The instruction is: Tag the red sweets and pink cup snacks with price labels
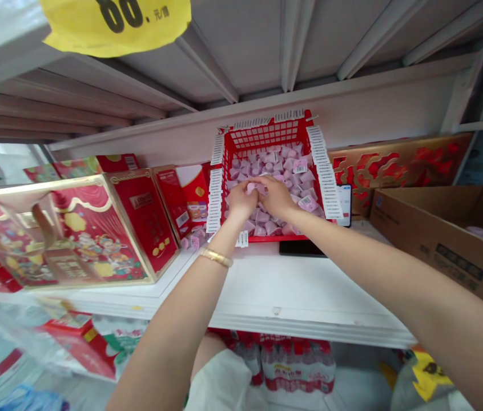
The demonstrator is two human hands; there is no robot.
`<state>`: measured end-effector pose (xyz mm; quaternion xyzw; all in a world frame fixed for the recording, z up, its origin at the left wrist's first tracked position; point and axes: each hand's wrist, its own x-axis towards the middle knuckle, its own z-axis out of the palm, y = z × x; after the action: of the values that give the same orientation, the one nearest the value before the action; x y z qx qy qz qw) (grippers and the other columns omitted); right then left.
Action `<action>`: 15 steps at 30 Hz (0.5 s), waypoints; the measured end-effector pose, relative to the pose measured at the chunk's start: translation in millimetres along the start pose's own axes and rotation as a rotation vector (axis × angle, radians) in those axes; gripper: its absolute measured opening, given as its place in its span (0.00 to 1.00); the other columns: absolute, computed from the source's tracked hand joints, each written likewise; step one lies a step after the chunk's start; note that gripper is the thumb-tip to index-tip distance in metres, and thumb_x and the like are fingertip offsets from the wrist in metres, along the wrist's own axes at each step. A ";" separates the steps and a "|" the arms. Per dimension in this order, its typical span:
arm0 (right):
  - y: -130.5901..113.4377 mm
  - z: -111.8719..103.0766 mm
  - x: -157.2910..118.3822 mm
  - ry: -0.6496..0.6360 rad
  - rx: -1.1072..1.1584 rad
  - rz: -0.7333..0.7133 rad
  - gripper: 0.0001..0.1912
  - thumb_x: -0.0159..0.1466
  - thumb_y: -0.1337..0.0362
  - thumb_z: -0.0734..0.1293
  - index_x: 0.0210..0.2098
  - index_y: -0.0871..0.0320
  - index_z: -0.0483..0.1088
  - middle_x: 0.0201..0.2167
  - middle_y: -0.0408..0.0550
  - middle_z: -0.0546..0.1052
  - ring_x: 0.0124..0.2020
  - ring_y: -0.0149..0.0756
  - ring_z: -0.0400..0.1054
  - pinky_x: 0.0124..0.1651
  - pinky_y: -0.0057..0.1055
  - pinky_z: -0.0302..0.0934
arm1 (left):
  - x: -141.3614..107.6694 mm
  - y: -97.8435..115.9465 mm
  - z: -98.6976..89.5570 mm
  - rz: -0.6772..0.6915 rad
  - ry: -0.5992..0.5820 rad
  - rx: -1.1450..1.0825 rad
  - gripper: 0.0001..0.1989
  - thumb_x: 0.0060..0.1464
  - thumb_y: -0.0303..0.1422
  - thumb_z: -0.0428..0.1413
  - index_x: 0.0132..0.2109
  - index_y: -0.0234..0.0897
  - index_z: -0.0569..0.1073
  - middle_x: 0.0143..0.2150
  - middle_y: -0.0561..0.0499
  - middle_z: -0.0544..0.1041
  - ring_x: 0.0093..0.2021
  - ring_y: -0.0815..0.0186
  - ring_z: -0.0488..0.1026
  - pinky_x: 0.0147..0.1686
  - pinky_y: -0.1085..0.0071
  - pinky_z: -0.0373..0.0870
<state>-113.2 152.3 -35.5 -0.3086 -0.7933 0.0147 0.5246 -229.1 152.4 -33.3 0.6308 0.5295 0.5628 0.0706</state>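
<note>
A red plastic basket (268,138) full of small pink cups (262,217) stands on the white shelf (250,285). Strips of white barcode labels (325,174) hang over its rims, and a few cups carry a label. Above the cups, near the basket's middle, my left hand (242,198) and my right hand (274,196) meet at the fingertips. Both are closed round one small pink cup (257,188), which the fingers partly cover. A gold bracelet (216,257) circles my left wrist.
Red gift boxes (134,222) stand left of the basket, with loose cups beside them. At the right are a phone (345,204) and a cardboard box (430,228). Another dark device lies before the basket. Shelf beams run overhead; bottle packs (297,365) sit below.
</note>
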 end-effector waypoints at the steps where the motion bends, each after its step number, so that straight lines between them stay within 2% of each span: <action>1: -5.0 1.1 -7.9 0.019 0.065 -0.030 0.20 0.56 0.76 0.63 0.47 0.59 0.73 0.49 0.50 0.76 0.52 0.38 0.68 0.57 0.34 0.59 | -10.7 -1.2 -7.2 -0.028 -0.010 -0.126 0.17 0.49 0.26 0.54 0.47 0.32 0.77 0.41 0.45 0.80 0.40 0.61 0.76 0.41 0.67 0.73; 3: -12.8 6.1 -25.0 0.019 0.177 -0.042 0.19 0.57 0.74 0.64 0.48 0.59 0.72 0.49 0.51 0.76 0.50 0.36 0.69 0.54 0.32 0.61 | -37.6 -5.9 -22.7 -0.114 -0.032 -0.374 0.15 0.49 0.29 0.54 0.45 0.32 0.76 0.39 0.47 0.79 0.35 0.64 0.76 0.34 0.69 0.74; 5: -17.1 13.6 -41.5 0.020 0.247 0.025 0.17 0.60 0.71 0.63 0.49 0.61 0.72 0.47 0.52 0.77 0.45 0.34 0.71 0.49 0.29 0.63 | -69.7 -12.6 -37.7 -0.207 0.015 -0.556 0.15 0.48 0.33 0.56 0.44 0.33 0.74 0.37 0.48 0.77 0.33 0.66 0.74 0.29 0.72 0.72; 8: -18.5 25.4 -59.5 -0.071 0.135 0.151 0.12 0.62 0.71 0.62 0.43 0.63 0.74 0.40 0.51 0.79 0.39 0.33 0.72 0.45 0.28 0.64 | -118.4 -23.8 -52.5 -0.329 0.129 -0.716 0.18 0.43 0.36 0.61 0.42 0.34 0.73 0.37 0.50 0.75 0.33 0.68 0.73 0.26 0.76 0.70; 11: -18.8 34.5 -67.3 -0.183 -0.008 0.170 0.09 0.60 0.72 0.64 0.35 0.62 0.77 0.34 0.51 0.79 0.36 0.35 0.71 0.43 0.29 0.62 | -154.2 -34.7 -53.7 -0.450 0.130 -0.777 0.19 0.40 0.37 0.63 0.41 0.35 0.74 0.37 0.50 0.75 0.33 0.68 0.73 0.28 0.75 0.70; 15: -20.8 41.9 -67.9 -0.208 -0.051 0.170 0.09 0.60 0.72 0.64 0.32 0.61 0.78 0.31 0.51 0.78 0.35 0.36 0.70 0.43 0.30 0.60 | -173.0 -45.6 -43.3 -0.516 0.125 -0.793 0.18 0.40 0.36 0.63 0.40 0.33 0.76 0.35 0.50 0.76 0.32 0.68 0.72 0.29 0.74 0.69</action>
<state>-140.8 113.8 -103.0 -0.3847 -0.8145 0.0709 0.4285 -256.4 20.7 -159.0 0.3679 0.4166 0.7224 0.4114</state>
